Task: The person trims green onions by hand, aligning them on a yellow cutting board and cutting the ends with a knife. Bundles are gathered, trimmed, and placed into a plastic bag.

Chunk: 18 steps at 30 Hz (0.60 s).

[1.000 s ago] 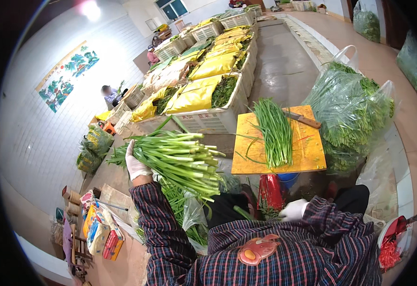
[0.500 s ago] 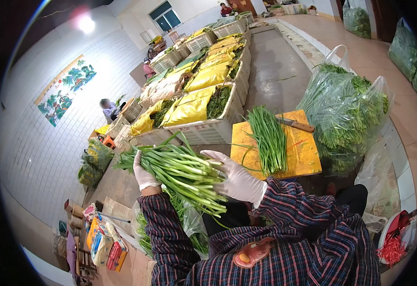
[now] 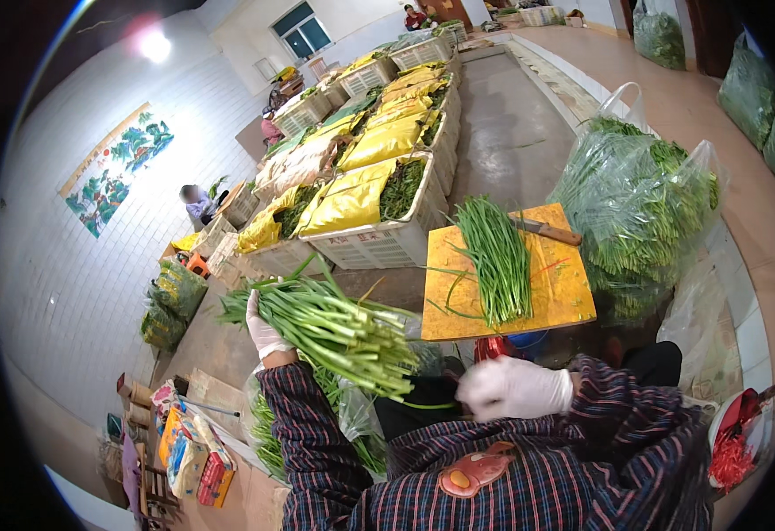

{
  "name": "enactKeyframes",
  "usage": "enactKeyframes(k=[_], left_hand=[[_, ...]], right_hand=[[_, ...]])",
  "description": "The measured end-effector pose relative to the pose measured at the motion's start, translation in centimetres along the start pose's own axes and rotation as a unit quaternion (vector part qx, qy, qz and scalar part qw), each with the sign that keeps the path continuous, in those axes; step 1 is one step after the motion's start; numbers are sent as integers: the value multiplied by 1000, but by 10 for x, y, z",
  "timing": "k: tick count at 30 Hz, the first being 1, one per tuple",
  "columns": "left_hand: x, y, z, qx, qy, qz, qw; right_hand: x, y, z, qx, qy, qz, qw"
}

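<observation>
left hand (image 3: 265, 332): white-gloved, centre-left of frame; fingers wrapped round a bundle of green stalks (image 3: 334, 327), held near its leafy end.
bundle of green stalks: carried clear of any surface, pale cut ends fanned toward centre frame, just above an open plastic bag of greens (image 3: 352, 425).
right hand (image 3: 513, 388): white-gloved, lower centre, motion-blurred; finger spread cannot be told; nothing seen held. Just right of the bundle's cut ends, not touching.
cutting board (image 3: 573, 296): yellow, centre-right; a second pile of stalks (image 3: 493, 257) laid on it, a knife (image 3: 547, 232) at its top edge.
big bag of greens (image 3: 644, 208): right of the board.
crates (image 3: 378, 239): upper centre, yellow-covered.
risk: bundle is gripped one-handed at one end only; loose cut ends are likely to splay and slide out.
risk: board edge is close; stalks could be swept off by a sleeve.
</observation>
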<state>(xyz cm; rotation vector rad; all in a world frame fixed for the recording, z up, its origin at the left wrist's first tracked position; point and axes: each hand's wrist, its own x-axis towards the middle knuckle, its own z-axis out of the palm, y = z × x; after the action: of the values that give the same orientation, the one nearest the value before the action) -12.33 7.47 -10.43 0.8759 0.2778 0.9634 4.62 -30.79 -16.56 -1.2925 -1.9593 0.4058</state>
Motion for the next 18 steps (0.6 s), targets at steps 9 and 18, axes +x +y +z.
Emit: enactKeyframes(k=[9, 18], left_hand=[[-12, -6, 22, -90, -44, 12, 995], [-16, 2, 25, -182, -56, 8, 982]], right_hand=[[62, -59, -44, -215, 252, 38, 943], [97, -34, 7, -253, 373, -48, 891]])
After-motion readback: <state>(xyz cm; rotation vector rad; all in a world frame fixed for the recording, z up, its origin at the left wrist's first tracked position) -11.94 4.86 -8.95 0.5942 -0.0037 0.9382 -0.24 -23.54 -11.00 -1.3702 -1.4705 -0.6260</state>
